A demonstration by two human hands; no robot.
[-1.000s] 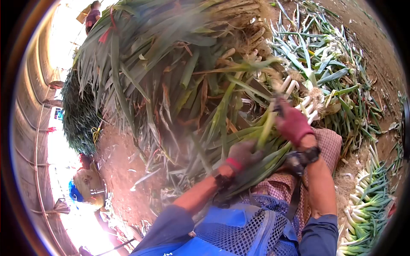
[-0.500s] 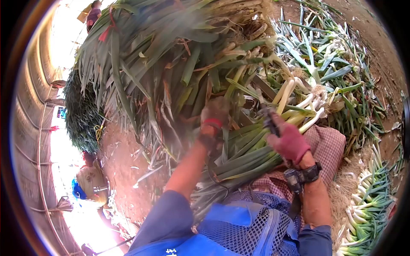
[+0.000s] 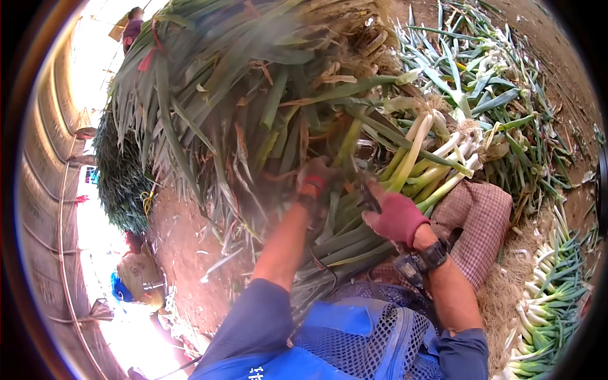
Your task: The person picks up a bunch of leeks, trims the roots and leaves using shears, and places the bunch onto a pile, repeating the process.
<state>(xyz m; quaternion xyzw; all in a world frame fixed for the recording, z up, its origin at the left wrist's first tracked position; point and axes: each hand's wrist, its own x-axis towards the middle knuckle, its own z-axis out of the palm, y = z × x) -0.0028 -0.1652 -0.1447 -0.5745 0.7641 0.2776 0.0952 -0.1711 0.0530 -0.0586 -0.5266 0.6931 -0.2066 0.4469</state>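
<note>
A bunch of leeks lies across my lap, white shafts pointing up right, green leaves toward my body. My left hand, in a worn glove with a red cuff, is closed on the green leaves at the near edge of the big pile. My right hand, in a dark red glove, grips a small dark tool held against the bunch's green stalks. The two hands sit close together, a short gap between them.
A large heap of untrimmed leeks fills the view ahead. Loose leeks lie on the soil at upper right, cleaned ones at lower right. A checked cloth covers my knee. Bare dirt lies left; other people work beyond.
My left hand rose from the bunch near my body to the pile's edge and closed on leaves. My right hand slid left and down along the bunch with the tool.
</note>
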